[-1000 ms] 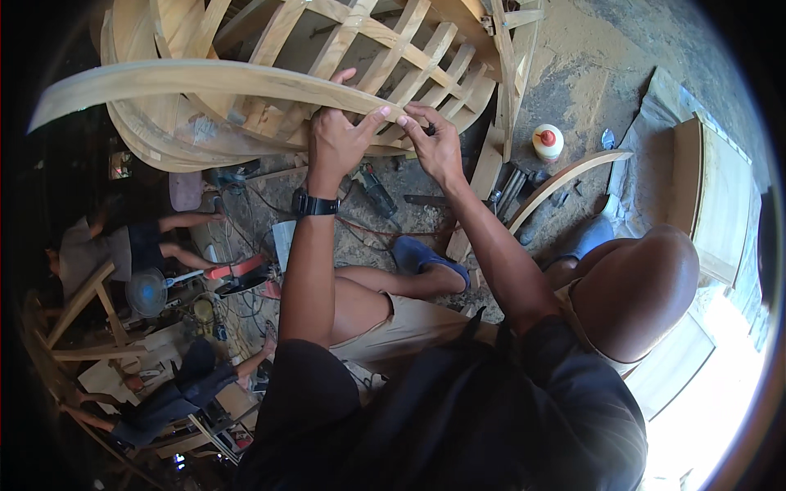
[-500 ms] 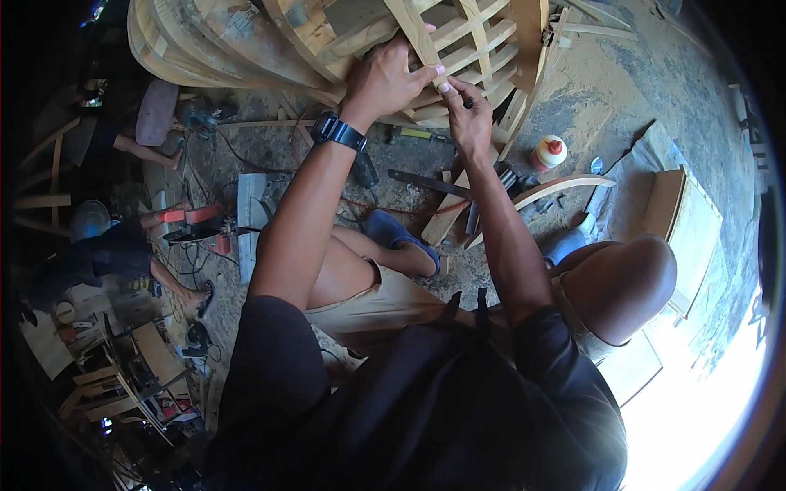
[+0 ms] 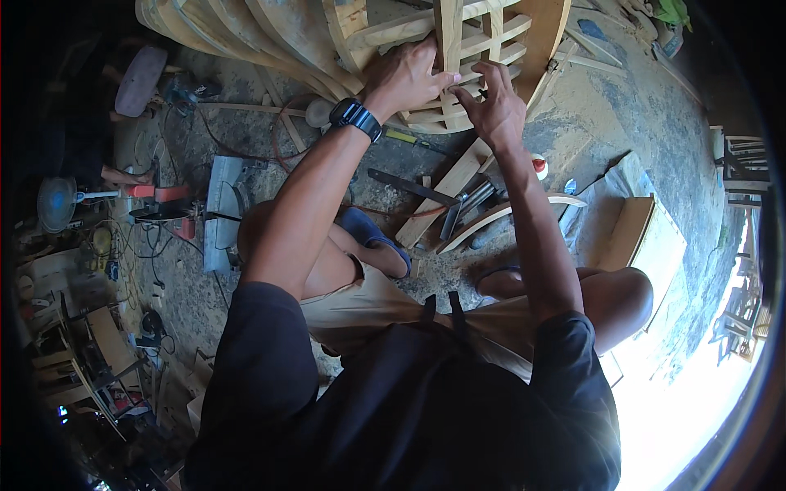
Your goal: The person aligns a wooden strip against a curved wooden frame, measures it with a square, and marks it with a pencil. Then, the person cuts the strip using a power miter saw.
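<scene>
A curved wooden frame with a lattice of pale slats stands at the top. My left hand, with a black watch at its wrist, grips an upright wooden slat of this lattice. Its thumb lies across the slat's front, while the other fingers go partly out of sight behind the wood. Just right of that slat is my right hand, fingers bent. A small dark thing shows between its thumb and fingers, too small to name.
On the floor lie a carpenter's square, a wooden board, a curved wooden piece and a yellow-handled tool. A red-capped bottle stands behind my right forearm. To the left is a red cut-off saw; wooden panels stand right.
The whole view has shifted, so the frame appears more upright. My right thumb and fingers have come away from the slat and spread slightly; my left hand keeps its grip.
</scene>
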Demonstrator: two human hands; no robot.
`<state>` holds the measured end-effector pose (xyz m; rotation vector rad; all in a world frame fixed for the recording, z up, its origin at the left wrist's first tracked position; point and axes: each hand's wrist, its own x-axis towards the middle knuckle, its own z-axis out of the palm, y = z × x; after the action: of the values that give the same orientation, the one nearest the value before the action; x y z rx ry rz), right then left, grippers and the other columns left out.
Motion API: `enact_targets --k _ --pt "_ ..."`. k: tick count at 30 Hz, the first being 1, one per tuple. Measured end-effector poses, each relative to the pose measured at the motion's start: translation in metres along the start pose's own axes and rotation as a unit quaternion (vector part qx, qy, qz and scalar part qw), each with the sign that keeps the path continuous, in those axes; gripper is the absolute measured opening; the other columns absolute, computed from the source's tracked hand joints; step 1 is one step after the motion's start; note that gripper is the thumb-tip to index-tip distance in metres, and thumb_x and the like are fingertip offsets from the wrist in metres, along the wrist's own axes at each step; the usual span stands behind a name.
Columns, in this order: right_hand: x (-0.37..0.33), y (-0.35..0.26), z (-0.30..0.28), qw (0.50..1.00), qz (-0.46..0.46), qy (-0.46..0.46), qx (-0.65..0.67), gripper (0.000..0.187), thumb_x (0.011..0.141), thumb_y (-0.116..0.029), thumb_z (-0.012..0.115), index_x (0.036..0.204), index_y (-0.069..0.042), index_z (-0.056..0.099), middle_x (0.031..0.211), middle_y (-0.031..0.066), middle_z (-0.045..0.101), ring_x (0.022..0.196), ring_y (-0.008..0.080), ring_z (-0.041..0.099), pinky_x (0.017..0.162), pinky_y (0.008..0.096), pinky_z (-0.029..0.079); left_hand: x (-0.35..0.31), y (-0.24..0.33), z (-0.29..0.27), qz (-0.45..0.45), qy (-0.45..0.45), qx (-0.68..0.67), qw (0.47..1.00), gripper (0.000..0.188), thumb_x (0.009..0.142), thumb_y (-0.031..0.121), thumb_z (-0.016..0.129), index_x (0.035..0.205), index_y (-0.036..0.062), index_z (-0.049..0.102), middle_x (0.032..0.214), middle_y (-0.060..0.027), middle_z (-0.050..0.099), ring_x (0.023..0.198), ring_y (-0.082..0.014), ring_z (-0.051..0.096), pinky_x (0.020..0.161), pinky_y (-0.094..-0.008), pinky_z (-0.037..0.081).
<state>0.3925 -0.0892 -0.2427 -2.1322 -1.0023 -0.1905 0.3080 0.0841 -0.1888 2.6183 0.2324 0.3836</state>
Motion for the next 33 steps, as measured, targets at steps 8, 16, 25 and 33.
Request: enact_targets --k 8,16,25,33 --pt "0.038 -0.014 -0.029 0.988 -0.112 -0.082 -0.069 0.064 0.084 -0.031 0.079 0.141 -0.018 0.050 0.139 0.0070 0.059 0.100 0.0383 0.069 0.080 0.0479 0.058 0.004 0.008 -0.009 0.046 0.024 0.010 0.999 0.057 0.089 0.044 0.075 0.131 0.0079 0.062 0.103 -0.0242 0.070 0.099 -0.0421 0.068 0.086 -0.0490 0.054" --pt "0.051 -0.015 -0.033 0.973 -0.145 -0.161 -0.083 0.052 0.091 -0.035 0.070 0.136 -0.017 0.052 0.146 0.0029 0.054 0.107 0.0375 0.068 0.087 0.0505 0.057 -0.001 0.009 -0.015 -0.047 -0.047 0.037 0.997 0.059 0.085 0.052 0.077 0.114 0.0022 0.069 0.090 -0.0230 0.071 0.085 -0.0391 0.069 0.077 -0.0448 0.054" --pt "0.049 -0.007 -0.032 0.973 -0.134 -0.165 -0.094 0.061 0.088 -0.041 0.074 0.143 -0.022 0.054 0.144 0.0027 0.055 0.109 0.0371 0.067 0.089 0.0489 0.056 -0.013 0.011 -0.002 0.057 0.128 -0.086 0.986 0.042 0.091 0.031 0.079 0.116 -0.0004 0.070 0.105 -0.0163 0.076 0.098 -0.0231 0.073 0.087 -0.0351 0.055" --pt "0.056 0.003 -0.035 0.963 -0.228 -0.127 -0.068 0.049 0.089 -0.034 0.072 0.129 -0.009 0.060 0.121 0.0142 0.064 0.100 0.0368 0.069 0.080 0.0480 0.056 -0.017 0.036 -0.002 0.041 0.128 -0.136 0.981 0.026 0.096 0.021 0.073 0.103 -0.0033 0.068 0.090 -0.0144 0.073 0.084 -0.0233 0.071 0.073 -0.0401 0.055"
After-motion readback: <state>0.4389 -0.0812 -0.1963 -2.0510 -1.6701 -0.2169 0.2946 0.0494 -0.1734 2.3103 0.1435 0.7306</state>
